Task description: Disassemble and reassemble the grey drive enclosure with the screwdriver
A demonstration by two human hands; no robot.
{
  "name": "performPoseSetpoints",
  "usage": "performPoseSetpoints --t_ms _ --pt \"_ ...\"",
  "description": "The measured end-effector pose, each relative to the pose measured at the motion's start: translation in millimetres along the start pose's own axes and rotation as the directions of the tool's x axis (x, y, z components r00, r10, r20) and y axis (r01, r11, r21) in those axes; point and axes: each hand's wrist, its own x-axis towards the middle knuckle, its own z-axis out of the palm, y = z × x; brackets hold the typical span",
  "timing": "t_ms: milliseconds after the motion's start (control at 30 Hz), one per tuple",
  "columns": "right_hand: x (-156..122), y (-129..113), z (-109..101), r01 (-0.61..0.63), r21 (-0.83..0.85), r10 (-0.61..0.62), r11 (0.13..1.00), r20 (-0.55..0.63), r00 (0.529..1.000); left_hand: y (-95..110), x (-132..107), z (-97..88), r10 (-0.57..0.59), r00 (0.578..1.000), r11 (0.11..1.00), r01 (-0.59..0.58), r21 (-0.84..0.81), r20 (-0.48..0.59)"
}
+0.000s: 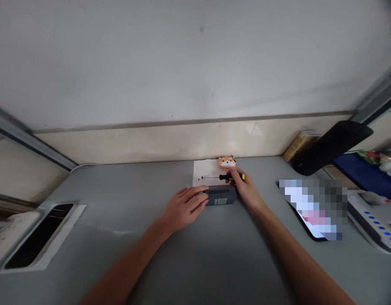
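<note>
left hand (185,207) lay open on box (220,196), 9 o'clock end; right hand (246,188) gripped screwdriver (223,177) handle at 12 o'clock. judged: box wants pinning flat.

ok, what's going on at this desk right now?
A person works bare-handed at a grey desk. Their left hand lies open against the left end of a small dark grey box. Their right hand has its fingers closed on the black-and-yellow handle of a screwdriver, which lies on a white sheet just behind the box, shaft pointing left. A small orange animal-faced thing sits at the sheet's far edge.
</note>
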Motion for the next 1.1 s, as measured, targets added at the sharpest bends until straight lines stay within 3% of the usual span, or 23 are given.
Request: performPoseSetpoints --t_ms 167,500,833,1100 --pt "-1 -3 -1 -0.066 0.033 0.067 0.997 -0.006 0.998 0 -2 -2.6 -0.029 0.999 0.999 0.029 -0.024 -0.025" --pt "0 -17 -15 -0.110 0.355 0.143 0.928 -0.070 0.987 -8 3 -13.2 -0.097 0.992 0.995 0.099 0.015 -0.080" --pt "6 -14 -21 -0.065 0.338 0.125 0.939 -0.159 0.979 16 8 -7.4 -0.085 0.996 0.987 0.087 0.135 -0.019" --pt "8 -10 -22 -0.087 0.298 0.146 0.951 -0.185 0.972 23 6 7.9 -0.110 0.994 0.989 0.108 0.101 0.012"
